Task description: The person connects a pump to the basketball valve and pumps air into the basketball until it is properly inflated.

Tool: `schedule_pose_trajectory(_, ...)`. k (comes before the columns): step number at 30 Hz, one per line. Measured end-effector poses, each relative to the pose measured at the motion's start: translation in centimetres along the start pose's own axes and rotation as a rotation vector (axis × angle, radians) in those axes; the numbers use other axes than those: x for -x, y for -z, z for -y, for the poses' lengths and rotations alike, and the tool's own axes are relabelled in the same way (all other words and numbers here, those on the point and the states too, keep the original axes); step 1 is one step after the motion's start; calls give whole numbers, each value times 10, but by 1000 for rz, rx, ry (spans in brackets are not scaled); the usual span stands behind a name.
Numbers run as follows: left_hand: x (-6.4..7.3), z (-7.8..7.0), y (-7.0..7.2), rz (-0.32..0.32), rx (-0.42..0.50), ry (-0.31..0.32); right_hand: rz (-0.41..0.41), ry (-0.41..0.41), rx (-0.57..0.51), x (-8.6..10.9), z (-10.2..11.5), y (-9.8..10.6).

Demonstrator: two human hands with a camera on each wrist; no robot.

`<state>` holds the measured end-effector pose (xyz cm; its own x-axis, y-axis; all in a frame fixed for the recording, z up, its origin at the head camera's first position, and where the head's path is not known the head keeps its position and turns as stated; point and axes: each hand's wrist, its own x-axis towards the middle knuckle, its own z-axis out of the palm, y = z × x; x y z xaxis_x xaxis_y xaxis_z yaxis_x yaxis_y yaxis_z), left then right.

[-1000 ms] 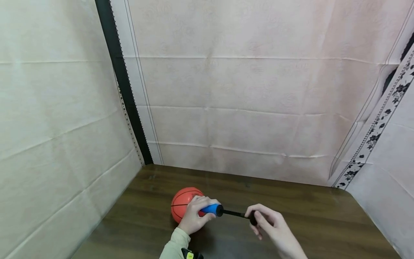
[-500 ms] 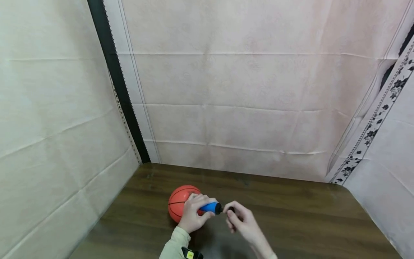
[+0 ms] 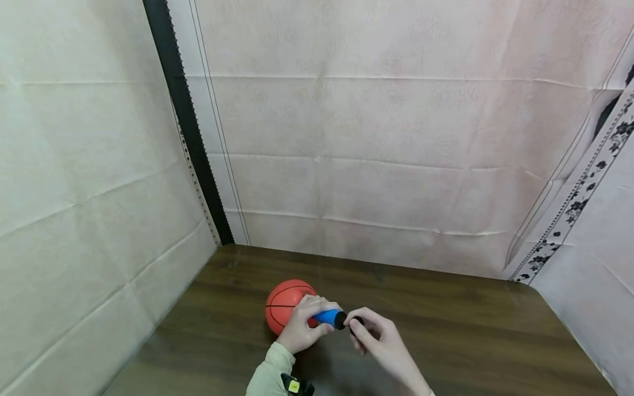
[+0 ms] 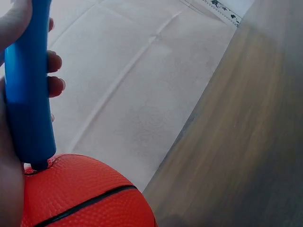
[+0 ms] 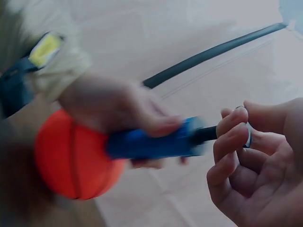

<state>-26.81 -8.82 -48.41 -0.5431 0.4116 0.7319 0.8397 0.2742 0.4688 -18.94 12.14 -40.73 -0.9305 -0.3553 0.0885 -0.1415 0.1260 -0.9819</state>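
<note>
An orange-red basketball (image 3: 283, 308) with black lines sits on the wooden table. My left hand (image 3: 303, 328) grips the blue barrel of a ball pump (image 3: 326, 317), fingers and thumb wrapped around it. In the left wrist view the barrel's narrow black tip meets the top of the basketball (image 4: 90, 194). My right hand (image 3: 380, 338) pinches the pump's black handle (image 3: 356, 324) between thumb and fingers, close to the barrel's end. A short stretch of black rod (image 5: 204, 135) shows between barrel and fingers in the right wrist view.
Brown wood-grain table (image 3: 446, 313) spreads around the hands. Pale creased cloth (image 3: 366, 137) hangs behind it, with more cloth at both sides. A dark strip (image 3: 190, 126) runs down the back left corner. A black device (image 3: 297, 386) is strapped on the left sleeve.
My right hand has moved left, pushing the long exposed rod mostly into the barrel; over the last half second it barely shifts. The left hand keeps its grip against the basketball.
</note>
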Motion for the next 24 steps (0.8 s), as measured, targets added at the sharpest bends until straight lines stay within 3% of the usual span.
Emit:
schedule_pose_trajectory(1, 0, -1, 0, 5, 12, 26, -11, 16, 8, 4, 5, 3)
schedule_pose_trajectory(6, 3, -3, 1, 8, 39, 131, -61, 257, 34, 30, 23, 19)
schedule_pose_trajectory(9, 3, -3, -1, 17, 116, 121, -67, 364, 84, 39, 31, 22)
schedule_pose_trajectory(12, 2, -3, -9, 31, 217, 82, -59, 416, 144, 40, 32, 21)
schedule_pose_trajectory(15, 2, -3, -17, 30, 282, 50, -56, 393, 131, 35, 30, 17)
schedule_pose_trajectory(19, 3, -3, -27, 22, 324, 58, -48, 283, 101, 20, 18, 7)
schedule_pose_trajectory(24, 4, -1, -31, -6, 279, 82, -69, 160, 80, -2, -1, -5)
